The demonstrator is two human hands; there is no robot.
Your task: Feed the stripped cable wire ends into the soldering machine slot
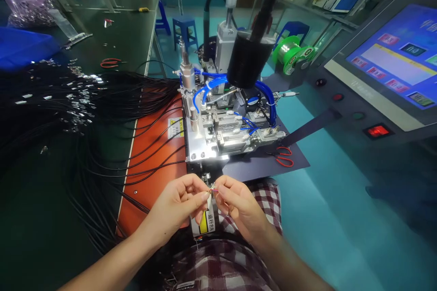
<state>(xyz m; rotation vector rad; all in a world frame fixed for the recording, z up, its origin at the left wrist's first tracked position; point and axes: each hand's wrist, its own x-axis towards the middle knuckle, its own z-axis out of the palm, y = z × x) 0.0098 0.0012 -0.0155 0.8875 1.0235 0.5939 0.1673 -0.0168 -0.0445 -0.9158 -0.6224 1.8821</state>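
My left hand [186, 198] and my right hand [237, 200] meet just in front of the machine, thumbs and forefingers pinched. Between the fingertips run thin coloured wires [213, 190], reddish and purple, with fine pale strands by them. Both hands are closed on these wires; the exact ends are too small to make out. Beyond the fingers stands a metal machine [205, 145] with blue air tubes [213, 82]. A conveyor strip with a yellow and white label [205, 223] passes below my hands.
Black cables [150, 170] lie across the orange cover [153, 145] at left, bunched on the dark table. Red-handled cutters [284, 157] rest on the grey plate [252, 168]. A black suction hood [247, 61] hangs above. At right are a green solder spool [290, 54] and a touch screen [396, 59].
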